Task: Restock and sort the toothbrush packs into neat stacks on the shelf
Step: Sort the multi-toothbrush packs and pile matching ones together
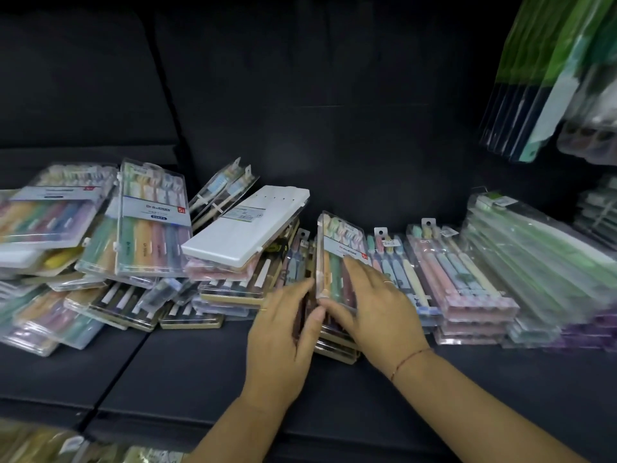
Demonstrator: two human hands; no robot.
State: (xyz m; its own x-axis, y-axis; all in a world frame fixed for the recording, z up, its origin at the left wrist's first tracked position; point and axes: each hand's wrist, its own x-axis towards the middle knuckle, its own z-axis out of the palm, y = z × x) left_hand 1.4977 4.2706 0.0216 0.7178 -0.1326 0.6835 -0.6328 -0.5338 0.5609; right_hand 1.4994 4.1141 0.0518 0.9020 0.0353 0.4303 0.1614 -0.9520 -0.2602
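Note:
A clear pack of pastel toothbrushes (337, 259) lies tilted on top of a low stack of gold-edged packs (337, 349) at the middle of the dark shelf (187, 372). My right hand (374, 309) rests on the pack's face with straight fingers, thumb at its near corner. My left hand (283, 339) presses flat against the stack's left side, fingers extended. A jumbled heap of mixed packs (110, 248) fills the left, with a white-backed pack (247, 225) lying face down on it.
Neat stacks of pink packs (467, 285) and clear green packs (541, 262) stand to the right. More packs hang at the upper right (547, 75). Bare shelf lies in front of the stacks, and a lower shelf holds packs at the bottom left (43, 446).

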